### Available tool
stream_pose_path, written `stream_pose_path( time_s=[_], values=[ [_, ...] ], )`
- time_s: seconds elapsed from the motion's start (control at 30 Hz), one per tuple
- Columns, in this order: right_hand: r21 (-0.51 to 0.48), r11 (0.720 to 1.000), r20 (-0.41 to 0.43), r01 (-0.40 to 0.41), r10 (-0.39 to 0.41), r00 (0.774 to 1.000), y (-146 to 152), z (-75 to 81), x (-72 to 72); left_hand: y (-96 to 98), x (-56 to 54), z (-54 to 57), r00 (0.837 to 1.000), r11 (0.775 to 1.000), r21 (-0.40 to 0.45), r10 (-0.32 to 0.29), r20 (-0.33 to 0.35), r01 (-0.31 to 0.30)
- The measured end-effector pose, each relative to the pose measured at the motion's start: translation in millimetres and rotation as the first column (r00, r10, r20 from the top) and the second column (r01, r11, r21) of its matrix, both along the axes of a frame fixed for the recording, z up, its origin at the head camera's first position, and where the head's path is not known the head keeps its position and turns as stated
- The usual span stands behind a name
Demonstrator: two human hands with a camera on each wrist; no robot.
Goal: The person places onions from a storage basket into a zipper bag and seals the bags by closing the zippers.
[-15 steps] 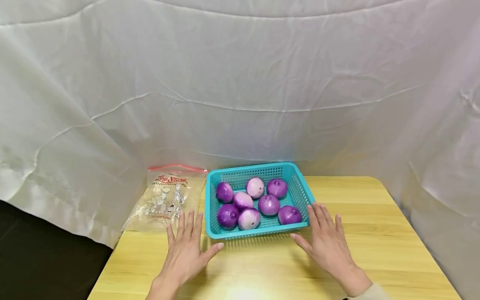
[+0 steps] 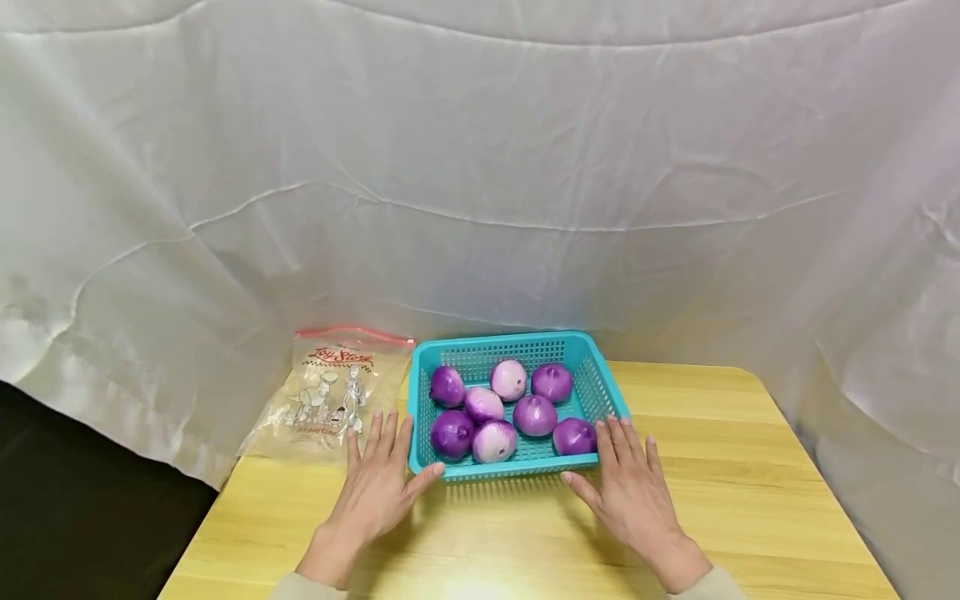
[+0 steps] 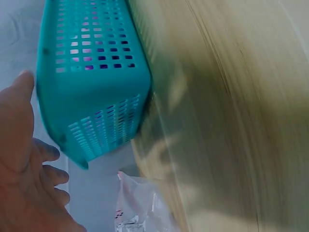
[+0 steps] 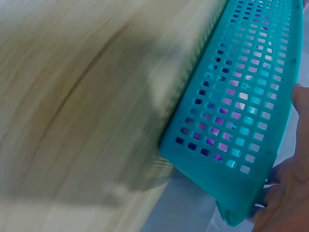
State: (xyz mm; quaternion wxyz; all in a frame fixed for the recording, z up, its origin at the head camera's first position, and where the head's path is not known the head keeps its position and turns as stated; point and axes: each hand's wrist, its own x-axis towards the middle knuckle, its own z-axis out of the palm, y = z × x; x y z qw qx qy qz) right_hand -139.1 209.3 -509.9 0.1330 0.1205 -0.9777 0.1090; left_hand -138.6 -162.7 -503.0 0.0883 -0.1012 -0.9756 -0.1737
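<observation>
A teal plastic basket (image 2: 517,473) stands on the wooden table and holds several purple and whitish onions (image 2: 535,415). At its near left corner is my left hand (image 2: 373,492), fingers straight and spread, thumb tip by the front rim. My right hand (image 2: 633,492) lies over the near right corner with straight fingers reaching across the rim. In the left wrist view, the left fingers (image 3: 55,175) extend beside the basket's end wall. The right wrist view has the thumb (image 4: 299,99) close to the basket's rim.
A clear zip bag (image 2: 330,392) with a red seal and printed cartoon figures lies left of the basket. The wooden table (image 2: 750,500) extends to the right and front. Pale cloth (image 2: 525,167) hangs behind, and a dark area (image 2: 75,500) is at lower left.
My right hand has shifted left and slightly nearer, onto the basket's corner. The left hand has moved a little closer to the basket's near left corner.
</observation>
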Motion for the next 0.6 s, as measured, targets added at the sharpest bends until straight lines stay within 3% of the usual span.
stream_pose_path(
  time_s=[0.27,0.43,0.6],
  values=[
    [-0.012,1.000,-0.008,0.008,-0.009,1.000,-2,-9.3,-1.8,2.3,-11.8,-4.2,0.996,0.999,0.042,-0.031,0.080,0.028],
    [-0.035,0.999,0.035,0.035,-0.034,0.999,6,-12.2,-1.3,8.3,-11.1,-1.5,0.988,0.998,0.038,-0.060,0.145,0.055],
    [-0.025,0.999,0.052,0.048,-0.046,0.998,20,-9.6,-1.6,17.2,-7.6,-0.3,0.984,0.997,0.023,-0.072,0.161,0.069]
  ],
)
